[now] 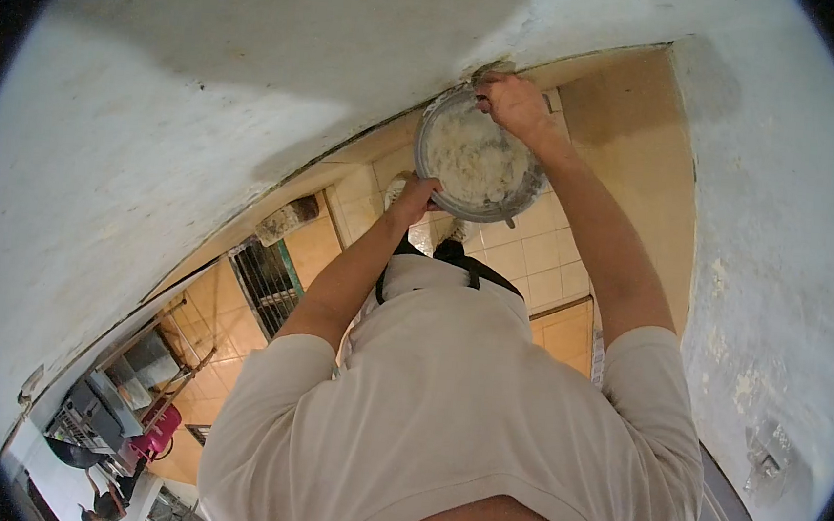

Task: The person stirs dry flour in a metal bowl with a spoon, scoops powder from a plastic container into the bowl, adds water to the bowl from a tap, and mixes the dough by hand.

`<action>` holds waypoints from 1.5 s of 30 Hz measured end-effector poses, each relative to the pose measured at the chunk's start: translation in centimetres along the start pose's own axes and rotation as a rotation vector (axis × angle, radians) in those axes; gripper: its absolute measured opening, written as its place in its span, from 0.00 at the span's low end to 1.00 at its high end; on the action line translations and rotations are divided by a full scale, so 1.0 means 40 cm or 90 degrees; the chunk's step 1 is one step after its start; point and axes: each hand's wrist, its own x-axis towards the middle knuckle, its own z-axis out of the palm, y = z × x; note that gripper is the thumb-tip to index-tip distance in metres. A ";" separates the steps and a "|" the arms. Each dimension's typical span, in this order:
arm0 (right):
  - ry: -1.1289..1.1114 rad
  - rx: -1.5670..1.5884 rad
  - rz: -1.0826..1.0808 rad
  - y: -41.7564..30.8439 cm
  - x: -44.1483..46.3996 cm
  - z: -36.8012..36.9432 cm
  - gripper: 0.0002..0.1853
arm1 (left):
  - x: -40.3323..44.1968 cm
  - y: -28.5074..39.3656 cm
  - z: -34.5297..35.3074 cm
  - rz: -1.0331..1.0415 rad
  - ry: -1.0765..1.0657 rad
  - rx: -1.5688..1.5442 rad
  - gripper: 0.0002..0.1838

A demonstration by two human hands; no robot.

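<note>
A round grey metal basin (pixel 483 168) is held out in front of my body, above the tiled floor. Inside it lies a pale, lumpy, wet-looking mixture (pixel 470 152), spread over the bottom with grey smears near the far side. My left hand (pixel 417 200) is closed on the basin's near left rim. My right hand (pixel 513 103) is over the far rim with its fingers curled together; whatever they hold, if anything, is hidden. A small tab (pixel 509 220) sticks out from the near rim.
A stained white wall (pixel 255 81) runs close along the far and left side, another wall (pixel 758 287) along the right. Further left are a dark floor grate (pixel 266 283), a pink chair (pixel 161 428) and what looks like a person (pixel 106 505).
</note>
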 end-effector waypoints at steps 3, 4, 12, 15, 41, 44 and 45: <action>-0.028 -0.027 0.032 0.008 0.010 0.022 0.15 | -0.011 0.010 0.012 -0.001 0.018 0.003 0.35; -0.029 -0.040 0.038 0.015 0.010 0.033 0.15 | 0.001 0.005 0.007 -0.007 0.022 0.007 0.35; 0.009 -0.034 0.174 -0.069 0.017 -0.011 0.18 | -0.002 0.003 0.002 -0.003 0.016 0.006 0.35; -0.001 -0.004 0.260 -0.072 -0.083 -0.010 0.23 | -0.028 0.028 0.016 -0.005 0.015 0.038 0.34; -0.078 0.015 0.745 -0.242 -0.570 0.075 0.07 | -0.163 0.116 0.136 -0.111 -0.137 0.290 0.36; 0.068 0.027 0.754 -0.263 -0.591 0.090 0.06 | -0.229 0.183 0.160 -0.096 -0.217 0.317 0.36; 0.071 0.016 0.757 -0.275 -0.589 0.088 0.07 | -0.219 0.184 0.148 -0.127 -0.224 0.320 0.35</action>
